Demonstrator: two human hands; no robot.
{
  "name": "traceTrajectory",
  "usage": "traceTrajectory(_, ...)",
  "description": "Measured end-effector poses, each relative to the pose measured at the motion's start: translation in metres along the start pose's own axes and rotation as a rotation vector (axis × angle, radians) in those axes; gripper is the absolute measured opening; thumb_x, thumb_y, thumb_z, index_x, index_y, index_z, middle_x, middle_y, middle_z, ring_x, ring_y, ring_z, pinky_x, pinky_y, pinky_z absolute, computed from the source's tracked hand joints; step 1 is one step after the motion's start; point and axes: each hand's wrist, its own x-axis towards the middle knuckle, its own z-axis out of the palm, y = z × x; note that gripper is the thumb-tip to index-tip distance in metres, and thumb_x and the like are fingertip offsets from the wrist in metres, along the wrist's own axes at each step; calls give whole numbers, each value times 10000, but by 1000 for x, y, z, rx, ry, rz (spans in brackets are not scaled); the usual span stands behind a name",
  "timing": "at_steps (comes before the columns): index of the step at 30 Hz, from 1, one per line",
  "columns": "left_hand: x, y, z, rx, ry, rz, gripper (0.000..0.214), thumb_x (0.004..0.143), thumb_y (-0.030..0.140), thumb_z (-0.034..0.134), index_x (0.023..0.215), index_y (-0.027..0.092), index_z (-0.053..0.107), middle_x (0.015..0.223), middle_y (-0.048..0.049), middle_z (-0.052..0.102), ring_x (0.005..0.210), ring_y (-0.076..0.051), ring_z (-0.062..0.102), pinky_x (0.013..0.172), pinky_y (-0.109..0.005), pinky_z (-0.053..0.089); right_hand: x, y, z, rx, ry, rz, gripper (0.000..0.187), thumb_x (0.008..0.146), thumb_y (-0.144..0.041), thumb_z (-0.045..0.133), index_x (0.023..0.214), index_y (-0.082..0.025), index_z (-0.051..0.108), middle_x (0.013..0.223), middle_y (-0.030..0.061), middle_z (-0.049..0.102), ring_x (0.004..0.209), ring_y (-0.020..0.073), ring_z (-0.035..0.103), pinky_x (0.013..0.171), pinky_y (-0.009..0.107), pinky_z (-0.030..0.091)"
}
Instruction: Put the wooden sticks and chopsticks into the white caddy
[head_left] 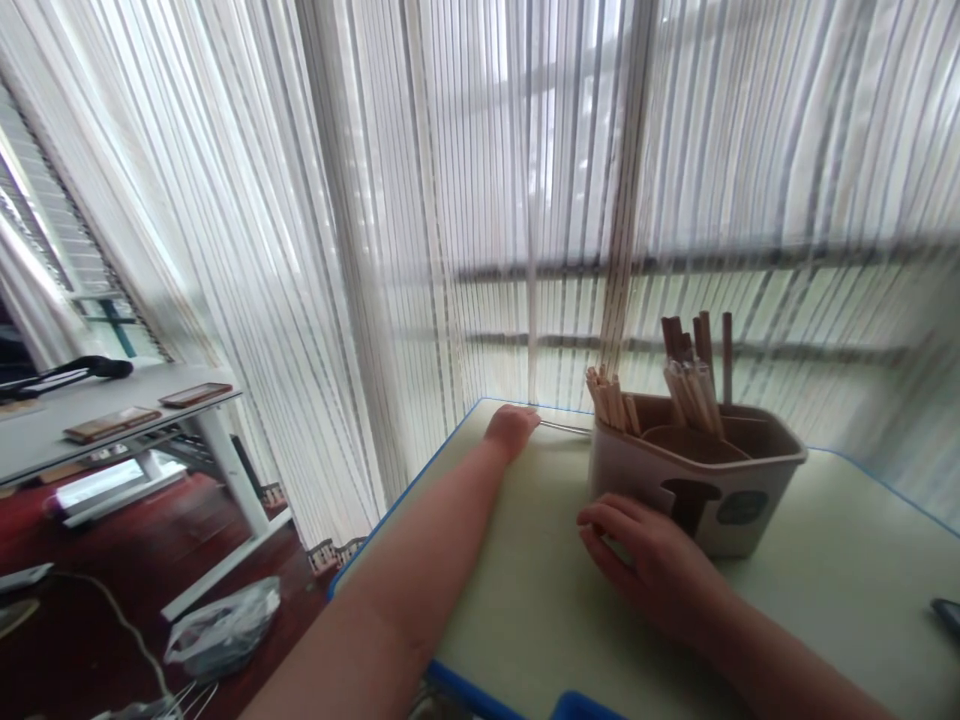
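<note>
My left hand [512,430] reaches to the far left part of the pale table top, its fingers closed on the end of a thin, shiny metal stick [564,428]. The stick's other end passes out of sight behind the utensil holder [637,465], so its kind cannot be told. That beige, divided holder stands upright with bundles of wooden chopsticks [611,403] and several darker brown sticks [705,345] in its compartments. Just in front of the holder, my right hand [637,550] rests loosely curved over the table, thumb and fingers apart, with nothing in it.
The table [525,590] has a blue edge, and a striped sheer curtain [480,200] hangs right behind it. At the right edge lies a dark object [946,615], partly cut off. Left stands a white desk [180,385]; a plastic bag [225,625] lies on the red floor.
</note>
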Motion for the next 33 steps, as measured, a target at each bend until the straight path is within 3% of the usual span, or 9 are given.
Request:
traceTrajectory(4,1,-2,5,-34,30,-18,194,907,183,452,885,158,643,856,-71,664,847,-181,613,821,-322,447,-3,7,2,3,32,38,320,903,-341,439,1184,-204,507,838,37,619,710,130,580,663,258,467)
traceTrajectory(7,0,-2,6,-21,79,-71,180,905,165,453,963,164,624,890,-63,666,870,-192,607,829,-331,439,-3,9,3,24,35,51,367,905,-353,430,1234,-193,455,806,23,608,671,119,568,640,247,460)
traceTrajectory(17,-7,-6,-2,-51,232,-386,237,931,184,396,1073,190,585,930,-59,654,898,-186,587,833,-314,399,-1,6,-1,14,-20,65,347,916,-360,405,1210,-194,486,751,10,603,655,121,573,635,242,439)
traceTrajectory(24,-12,-9,-7,-95,295,-525,266,900,179,449,1102,222,618,954,-72,672,932,-214,584,851,-349,382,1,0,-7,68,-19,92,356,939,-335,328,1189,-176,526,810,52,656,691,136,609,647,244,455)
traceTrajectory(28,-14,-9,-10,-122,347,-616,301,920,197,404,1145,211,604,981,-91,666,945,-226,579,862,-359,388,1,0,-8,60,-19,82,368,933,-346,346,1216,-169,502,722,16,620,607,124,568,594,240,441)
traceTrajectory(33,-16,-9,-23,-193,460,-643,286,936,252,395,1058,214,651,1033,-84,641,967,-212,558,865,-344,403,2,1,-8,27,-9,58,360,919,-351,379,1188,-155,517,671,-1,586,567,108,537,562,225,431)
